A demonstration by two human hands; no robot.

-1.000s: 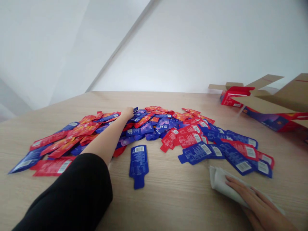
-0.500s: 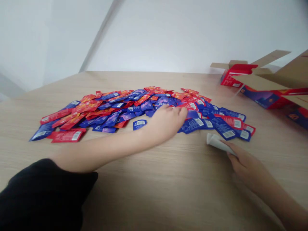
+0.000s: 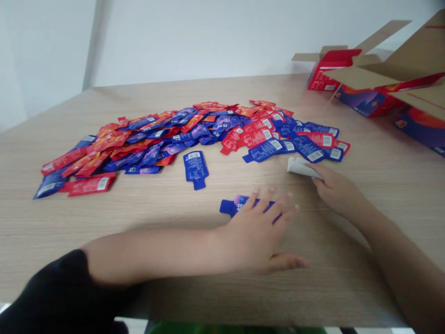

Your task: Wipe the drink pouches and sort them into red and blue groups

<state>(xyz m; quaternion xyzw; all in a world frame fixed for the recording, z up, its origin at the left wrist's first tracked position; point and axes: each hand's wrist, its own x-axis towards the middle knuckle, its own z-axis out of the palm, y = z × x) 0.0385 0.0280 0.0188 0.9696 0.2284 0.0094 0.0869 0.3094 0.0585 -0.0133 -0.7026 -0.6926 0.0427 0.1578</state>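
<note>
Pale wall [image 3: 191, 41] behind, wood-grain table [image 3: 156, 199] in front, its surface running from below the wrists to well beyond the fingertips. Left hand [image 3: 255, 232]: palm down, fingers fanned apart, thumb set off toward the near edge, nothing pinched between them. Beneath these fingers lies a blue sachet [image 3: 226, 207], flat, its narrow neck poking out to their left; the spread looks suited to covering a thin, slippery packet across its length, though blur at the tips means I cannot tell whether they press or just hover. Right hand [image 3: 335, 188]: thumb and fingers together, clamped on a white cloth [image 3: 301, 167], which sticks out ahead of them toward the packets; folded into a narrow pad, presumably so it stays compact in one grip. Beyond the left fingers and off to their left, a second blue sachet [image 3: 195, 169] lies by itself, barcode up, neck toward the person; its separation keeps it easy to tell from the rest. Farther out, a heap of red and blue sachets [image 3: 146, 144] arcs around the far side of both hands, overlapping loosely, probably because such flat pouches slide when piled. Past the right fingers, up and right, stand printed cartons [image 3: 368, 99] with flaps raised, set at the side, where they leave the hands room; their contents are not visible to me.
</note>
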